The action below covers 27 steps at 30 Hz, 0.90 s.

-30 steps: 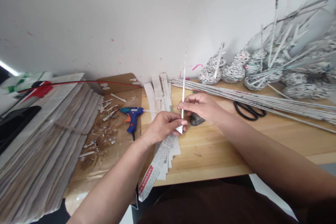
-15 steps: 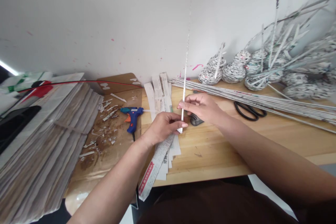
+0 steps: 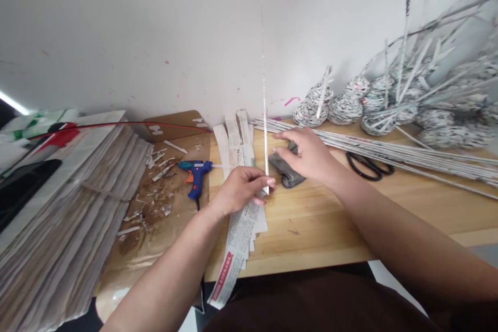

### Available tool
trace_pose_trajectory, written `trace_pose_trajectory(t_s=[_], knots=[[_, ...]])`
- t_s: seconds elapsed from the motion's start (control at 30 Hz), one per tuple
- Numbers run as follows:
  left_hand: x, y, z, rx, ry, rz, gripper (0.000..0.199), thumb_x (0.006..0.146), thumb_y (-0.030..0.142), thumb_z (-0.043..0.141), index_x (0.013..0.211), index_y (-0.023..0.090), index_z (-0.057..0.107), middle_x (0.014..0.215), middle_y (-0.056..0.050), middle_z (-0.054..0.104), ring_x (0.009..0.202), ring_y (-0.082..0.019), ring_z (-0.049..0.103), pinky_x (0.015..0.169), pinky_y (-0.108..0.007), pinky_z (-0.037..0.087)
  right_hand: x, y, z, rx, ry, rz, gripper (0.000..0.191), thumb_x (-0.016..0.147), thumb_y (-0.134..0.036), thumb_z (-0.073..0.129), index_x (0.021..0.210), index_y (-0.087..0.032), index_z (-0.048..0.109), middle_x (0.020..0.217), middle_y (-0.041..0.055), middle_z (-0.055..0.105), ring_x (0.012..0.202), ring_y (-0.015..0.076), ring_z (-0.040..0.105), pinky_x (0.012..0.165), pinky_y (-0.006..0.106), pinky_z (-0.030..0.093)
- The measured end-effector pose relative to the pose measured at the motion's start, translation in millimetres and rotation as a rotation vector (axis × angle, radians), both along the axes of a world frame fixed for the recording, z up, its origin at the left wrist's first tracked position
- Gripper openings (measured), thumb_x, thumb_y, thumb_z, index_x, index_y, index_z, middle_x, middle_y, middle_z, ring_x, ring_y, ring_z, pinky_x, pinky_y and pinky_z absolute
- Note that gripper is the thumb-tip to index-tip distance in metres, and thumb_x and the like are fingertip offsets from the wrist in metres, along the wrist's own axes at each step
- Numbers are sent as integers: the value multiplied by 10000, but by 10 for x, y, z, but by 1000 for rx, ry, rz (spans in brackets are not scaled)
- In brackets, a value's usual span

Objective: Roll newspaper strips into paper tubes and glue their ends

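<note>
My left hand (image 3: 245, 189) pinches the lower end of a thin white rolled-paper stick (image 3: 265, 135), which stands nearly upright before the wall. From beneath that hand a printed newspaper strip (image 3: 236, 249) with a red block runs down past the table's front edge. My right hand (image 3: 305, 154) is off the stick, just to its right, thumb and forefinger apart with nothing between them. Below its fingers lies a small dark grey cloth (image 3: 290, 176), partly hidden. Other newspaper strips (image 3: 233, 137) lie fanned behind and under my left hand.
On the left are a blue glue gun (image 3: 198, 176), paper scraps (image 3: 163, 171) and a tall newspaper stack (image 3: 97, 187). Black-handled scissors (image 3: 369, 166) rest at right beside a bundle of paper sticks (image 3: 373, 148). Woven paper figures (image 3: 346, 106) stand along the wall.
My right hand has let go of the stick and moved right, opening its fingers. The stick's top has swung left, and the newspaper strip hangs slightly lower.
</note>
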<state>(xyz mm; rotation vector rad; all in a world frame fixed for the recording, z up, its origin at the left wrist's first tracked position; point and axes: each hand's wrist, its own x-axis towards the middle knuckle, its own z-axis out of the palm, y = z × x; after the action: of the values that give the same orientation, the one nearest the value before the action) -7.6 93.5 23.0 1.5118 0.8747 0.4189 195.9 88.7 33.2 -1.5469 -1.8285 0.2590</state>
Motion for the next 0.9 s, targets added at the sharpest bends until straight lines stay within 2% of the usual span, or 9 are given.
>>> trace_pose_trajectory(t_s=[0.07, 0.13, 0.23, 0.33, 0.47, 0.6, 0.7, 0.77, 0.9], knots=[[3, 4, 2, -14, -10, 10, 388, 761, 509, 687, 820, 127, 711, 788, -64, 671, 665, -128, 599, 562, -237, 549, 49, 16, -42, -97, -288, -21, 371, 797, -360, 671, 1114, -168, 678, 1175, 151, 662, 1102, 325, 559, 850, 387, 421], [6, 4, 7, -35, -27, 11, 383, 762, 502, 691, 796, 121, 703, 778, -66, 675, 682, -128, 610, 590, -232, 547, 59, 30, -80, -235, -410, 13, 224, 859, -322, 592, 989, -179, 704, 1031, 135, 707, 974, 285, 608, 741, 327, 401], [3, -1, 12, -61, -48, -19, 376, 762, 494, 695, 770, 118, 695, 784, -66, 682, 694, -129, 620, 621, -243, 551, 16, 42, -100, -276, -373, 72, 352, 959, -345, 415, 778, -208, 684, 781, 79, 717, 724, 210, 620, 607, 301, 321], [-9, -1, 13, -80, -47, -59, 384, 757, 502, 697, 801, 121, 703, 816, -72, 693, 715, -146, 634, 624, -275, 567, -32, 41, -82, -209, -295, 70, 460, 965, -454, 384, 671, -212, 643, 727, 63, 705, 664, 193, 593, 578, 305, 284], [-17, 6, 19, -107, -57, -67, 408, 743, 520, 704, 793, 115, 690, 825, -85, 695, 725, -158, 645, 621, -293, 572, -26, 39, -68, -233, -208, 33, 560, 955, -530, 358, 546, -203, 557, 583, 40, 626, 539, 158, 506, 532, 296, 257], [-16, 7, 14, -153, -51, -82, 396, 751, 509, 704, 770, 116, 667, 766, -76, 680, 691, -154, 656, 600, -268, 551, 26, 78, -101, -151, -127, 24, 421, 934, -430, 440, 614, -199, 588, 617, 41, 627, 585, 169, 530, 571, 289, 314], [-20, 3, 15, -168, -30, -127, 377, 766, 492, 694, 799, 118, 680, 742, -70, 674, 672, -149, 656, 576, -246, 533, 61, 117, -92, -18, 141, 75, 180, 839, -357, 591, 859, -197, 670, 930, 72, 707, 866, 209, 615, 745, 303, 416], [-25, 2, 26, -178, -9, -164, 366, 774, 482, 689, 816, 118, 688, 720, -61, 668, 651, -137, 646, 578, -241, 528, 89, 131, -45, -28, 458, 124, 250, 830, -394, 602, 973, -207, 684, 1084, 75, 696, 1020, 220, 605, 825, 321, 436], [-37, -6, 46, -196, 36, -229, 364, 764, 477, 698, 821, 117, 699, 705, -50, 658, 630, -130, 635, 589, -249, 526, 157, 129, 73, -202, 962, 232, 361, 832, -505, 587, 1013, -221, 714, 1114, 72, 696, 1041, 222, 608, 731, 298, 456]])
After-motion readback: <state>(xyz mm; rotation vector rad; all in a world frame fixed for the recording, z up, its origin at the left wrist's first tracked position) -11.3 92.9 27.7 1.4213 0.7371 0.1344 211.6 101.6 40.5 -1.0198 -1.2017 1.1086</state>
